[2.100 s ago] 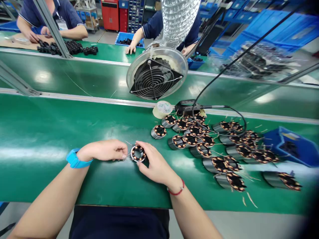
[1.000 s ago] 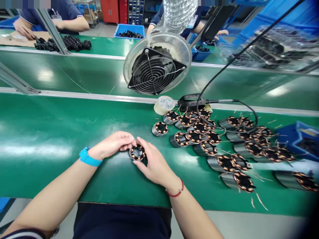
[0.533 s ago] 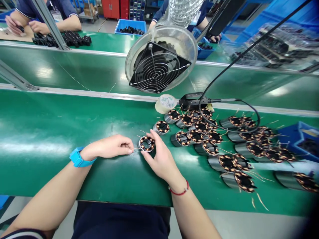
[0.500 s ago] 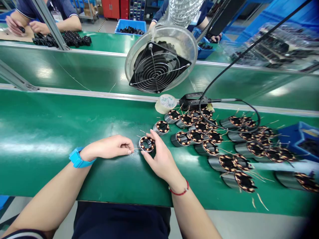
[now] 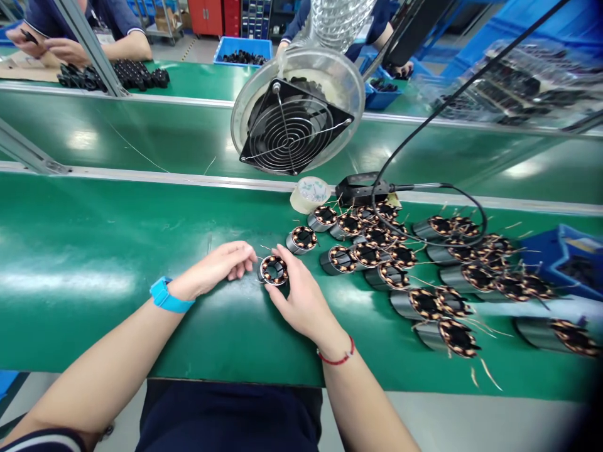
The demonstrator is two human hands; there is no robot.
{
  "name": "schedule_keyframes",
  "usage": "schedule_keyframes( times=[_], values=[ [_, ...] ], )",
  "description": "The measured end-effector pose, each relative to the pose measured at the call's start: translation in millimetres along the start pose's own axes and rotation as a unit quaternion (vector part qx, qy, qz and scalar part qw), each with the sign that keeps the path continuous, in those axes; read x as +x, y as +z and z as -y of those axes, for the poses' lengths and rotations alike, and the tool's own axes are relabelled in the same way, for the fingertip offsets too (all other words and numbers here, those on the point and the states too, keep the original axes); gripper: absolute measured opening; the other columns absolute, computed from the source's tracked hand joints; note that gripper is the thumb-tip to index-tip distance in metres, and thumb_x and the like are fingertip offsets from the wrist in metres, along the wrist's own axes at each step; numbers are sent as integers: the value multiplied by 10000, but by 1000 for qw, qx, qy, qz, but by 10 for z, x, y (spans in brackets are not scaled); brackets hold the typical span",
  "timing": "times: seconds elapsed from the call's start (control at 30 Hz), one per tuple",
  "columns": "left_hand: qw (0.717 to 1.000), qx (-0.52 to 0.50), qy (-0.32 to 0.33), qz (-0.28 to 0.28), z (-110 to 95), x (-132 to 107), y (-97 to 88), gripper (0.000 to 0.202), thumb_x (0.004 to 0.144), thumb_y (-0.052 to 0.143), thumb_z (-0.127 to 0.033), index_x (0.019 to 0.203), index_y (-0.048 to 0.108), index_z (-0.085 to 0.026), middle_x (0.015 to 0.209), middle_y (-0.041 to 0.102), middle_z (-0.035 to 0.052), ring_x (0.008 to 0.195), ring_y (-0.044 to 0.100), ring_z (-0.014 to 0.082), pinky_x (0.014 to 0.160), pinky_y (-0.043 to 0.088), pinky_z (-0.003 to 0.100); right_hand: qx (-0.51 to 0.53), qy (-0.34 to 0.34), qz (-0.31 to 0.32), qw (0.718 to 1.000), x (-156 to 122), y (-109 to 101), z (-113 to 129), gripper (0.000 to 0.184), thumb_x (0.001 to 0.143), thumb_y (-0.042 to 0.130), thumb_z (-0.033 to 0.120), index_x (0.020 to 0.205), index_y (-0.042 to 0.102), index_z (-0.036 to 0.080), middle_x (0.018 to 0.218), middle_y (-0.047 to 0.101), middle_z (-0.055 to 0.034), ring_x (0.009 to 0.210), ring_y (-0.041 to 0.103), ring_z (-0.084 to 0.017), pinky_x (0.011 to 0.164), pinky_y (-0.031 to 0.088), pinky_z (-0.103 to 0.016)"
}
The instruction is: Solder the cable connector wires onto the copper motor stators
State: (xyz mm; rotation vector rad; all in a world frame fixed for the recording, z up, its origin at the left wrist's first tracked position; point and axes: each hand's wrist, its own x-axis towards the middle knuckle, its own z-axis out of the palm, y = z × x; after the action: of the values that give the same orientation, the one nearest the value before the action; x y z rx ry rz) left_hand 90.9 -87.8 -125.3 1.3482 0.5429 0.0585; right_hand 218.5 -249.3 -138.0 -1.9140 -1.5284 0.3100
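Observation:
A small round motor stator (image 5: 273, 270) with copper windings stands on the green belt (image 5: 94, 251). My right hand (image 5: 301, 298) grips it between thumb and fingers. My left hand (image 5: 223, 265), with a blue wristband, lies just left of the stator, its fingers curled and pinched at a thin wire that sticks out of the stator. One more stator (image 5: 301, 239) sits just behind the held one.
Several stators (image 5: 405, 263) lie in a heap to the right, with a tape roll (image 5: 308, 193), a black tool (image 5: 362, 187) and its cable behind. A fan (image 5: 294, 122) hangs above. A blue bin (image 5: 565, 257) sits far right. Other people work across the far belt.
My left hand has moved closer to the stator and its fingers have loosened a little. The right hand keeps its hold on the stator, which has barely shifted.

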Motion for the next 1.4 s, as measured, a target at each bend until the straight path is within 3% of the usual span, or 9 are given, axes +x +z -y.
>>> schedule_keyframes(
  times=[0.17,0.37,0.5,0.77,1.03,1.13,1.23,1.3,1.4],
  values=[
    [999,-8,7,-47,-12,20,111,271,859,529,-397,767,549,-143,653,527,-22,534,429,58,477,281,185,-29,-28,-11,999,6,29,24,658,845,559,193,1432,265,156,1357,478,-150,1261,439,-258,1056,410,-462],
    [996,67,36,36,-46,-60,122,248,869,540,-366,775,575,-139,688,564,-14,608,472,74,561,351,198,-77,-20,-27,996,-8,-4,54,588,842,535,213,1388,341,116,1263,554,-152,1124,505,-277,942,454,-460],
    [997,76,29,1,-13,-48,88,283,887,504,-407,936,592,-143,742,575,-6,607,473,78,535,339,199,-161,11,-57,985,-35,-80,93,474,781,544,179,1247,503,103,1166,587,-143,1054,500,-293,883,448,-453],
    [991,130,-13,17,8,-18,67,269,863,530,-392,868,593,-131,764,573,3,637,477,82,600,378,213,-241,92,-114,959,-28,-117,-22,450,824,554,180,1274,544,165,1139,512,-167,958,487,-293,827,487,-470],
    [987,159,-11,32,-20,-43,87,276,864,518,-405,864,588,-138,787,584,14,676,491,101,637,397,230,-110,53,-239,963,41,-49,-59,443,882,381,76,1315,439,153,1309,440,-172,1226,471,-240,989,474,-421],
    [984,174,-12,36,-2,-36,71,278,866,515,-408,878,587,-140,805,589,20,687,498,106,643,404,234,-129,32,-343,930,10,-187,-101,452,846,372,51,1270,474,175,1227,513,-146,1196,489,-243,998,445,-460],
    [981,190,-12,34,8,-32,59,267,869,500,-397,894,580,-144,812,587,21,686,503,111,628,405,235,-177,100,-432,879,-54,-363,-246,481,787,382,45,1248,480,145,1179,547,-156,1147,502,-269,948,448,-474],
    [977,212,-9,35,14,-33,60,261,873,489,-390,898,580,-147,787,577,15,682,503,116,630,406,240,-199,177,-401,877,-98,-457,-376,515,752,379,33,1249,481,119,1147,593,-156,1094,525,-277,925,443,-468],
    [968,248,0,40,31,-34,68,265,879,477,-394,905,585,-153,752,564,5,690,506,127,648,410,253,-245,252,-251,902,-145,-536,-537,509,762,373,29,1237,533,116,1103,641,-154,1046,544,-291,901,423,-466]
  ],
)
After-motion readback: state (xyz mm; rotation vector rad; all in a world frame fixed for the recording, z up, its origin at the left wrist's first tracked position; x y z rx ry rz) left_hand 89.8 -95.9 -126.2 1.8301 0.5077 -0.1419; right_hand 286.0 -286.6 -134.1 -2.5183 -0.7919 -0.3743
